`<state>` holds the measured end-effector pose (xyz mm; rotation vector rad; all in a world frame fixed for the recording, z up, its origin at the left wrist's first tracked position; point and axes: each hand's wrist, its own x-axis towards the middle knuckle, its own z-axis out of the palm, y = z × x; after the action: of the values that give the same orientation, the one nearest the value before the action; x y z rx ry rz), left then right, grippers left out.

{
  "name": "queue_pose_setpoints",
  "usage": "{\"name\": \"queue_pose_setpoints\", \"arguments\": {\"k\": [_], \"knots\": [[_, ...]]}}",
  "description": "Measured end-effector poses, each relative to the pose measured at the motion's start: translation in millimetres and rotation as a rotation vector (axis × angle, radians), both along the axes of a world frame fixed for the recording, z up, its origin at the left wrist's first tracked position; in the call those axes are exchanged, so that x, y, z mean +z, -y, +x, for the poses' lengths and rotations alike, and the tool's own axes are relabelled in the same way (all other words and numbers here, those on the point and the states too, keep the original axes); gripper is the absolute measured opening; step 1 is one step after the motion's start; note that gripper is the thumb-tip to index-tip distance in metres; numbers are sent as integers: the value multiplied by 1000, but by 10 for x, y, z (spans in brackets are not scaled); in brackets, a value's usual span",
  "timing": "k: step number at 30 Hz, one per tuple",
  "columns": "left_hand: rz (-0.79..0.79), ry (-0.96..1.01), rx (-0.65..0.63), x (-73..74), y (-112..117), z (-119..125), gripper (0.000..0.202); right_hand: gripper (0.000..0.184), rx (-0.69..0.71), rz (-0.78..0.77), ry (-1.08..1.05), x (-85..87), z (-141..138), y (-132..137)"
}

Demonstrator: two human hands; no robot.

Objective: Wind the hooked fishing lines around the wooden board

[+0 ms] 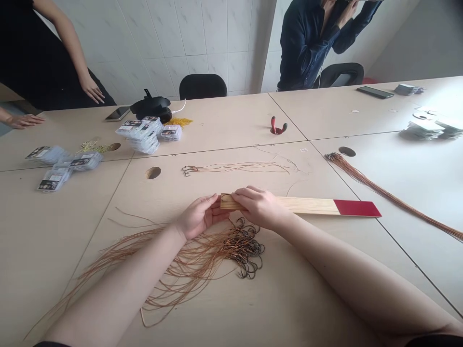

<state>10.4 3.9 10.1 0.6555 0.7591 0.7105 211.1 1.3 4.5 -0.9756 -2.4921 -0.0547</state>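
Note:
A flat wooden strip (313, 205) with a red end lies crosswise in front of me. My left hand (202, 215) grips its left end, thumb at the edge and fingers beneath. Closed over the strip just right of that end is my right hand (259, 206). A thin dark curved piece, perhaps a hook, shows on the wood between the hands; its details are too small to tell. Below them lies a pile of large dark fish hooks (248, 253) with brown lines (188, 270) trailing left, partly hidden under my left forearm.
Several hooks with lines (190, 169) lie beyond the strip. A bundle of lined hooks (383, 190) stretches along the right. Red-handled pliers (278, 127) stand in a table hole. Clear plastic boxes (142, 135) are stacked at left. Two people stand across the table.

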Motion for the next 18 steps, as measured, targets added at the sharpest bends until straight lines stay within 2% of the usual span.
{"name": "queue_pose_setpoints", "arguments": {"k": [6, 18], "knots": [[51, -48, -41, -35, -1, -19, 21, 27, 11, 58, 39, -5, 9, 30], [42, -82, -17, -31, 0, -32, 20, 27, 23, 108, 44, -15, -2, 28]]}}
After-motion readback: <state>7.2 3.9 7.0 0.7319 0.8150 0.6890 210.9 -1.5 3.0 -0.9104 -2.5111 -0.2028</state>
